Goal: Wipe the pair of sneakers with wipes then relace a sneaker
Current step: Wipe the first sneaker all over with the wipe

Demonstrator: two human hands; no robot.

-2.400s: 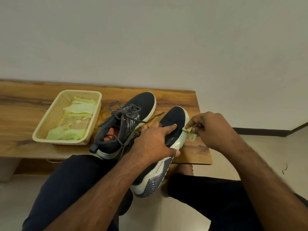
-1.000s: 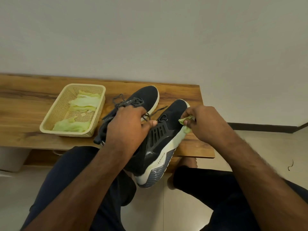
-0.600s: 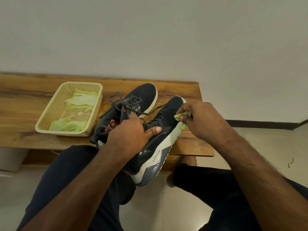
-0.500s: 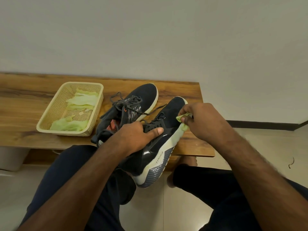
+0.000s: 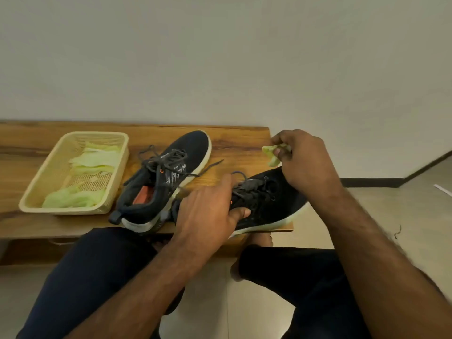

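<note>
Two dark sneakers with pale soles are on the wooden bench [image 5: 239, 143]. The left sneaker [image 5: 166, 177] stands on its sole with loose laces, toe pointing away. My left hand [image 5: 210, 209] grips the right sneaker [image 5: 266, 204] round its heel and collar; this sneaker lies across the bench's right front corner, toe to the right, laces facing up. My right hand [image 5: 303, 160] hovers over its toe and pinches a crumpled green wipe [image 5: 272, 154] clear of the shoe.
A cream plastic basket [image 5: 56, 167] holding several green wipes sits at the left of the bench. My knees in dark trousers are below the bench's front edge. A wall runs close behind; tiled floor lies to the right.
The held sneaker has turned from sole-side-facing-me to lying flat with its toe swung right. My right hand has lifted the wipe off the toe. The view has shifted slightly.
</note>
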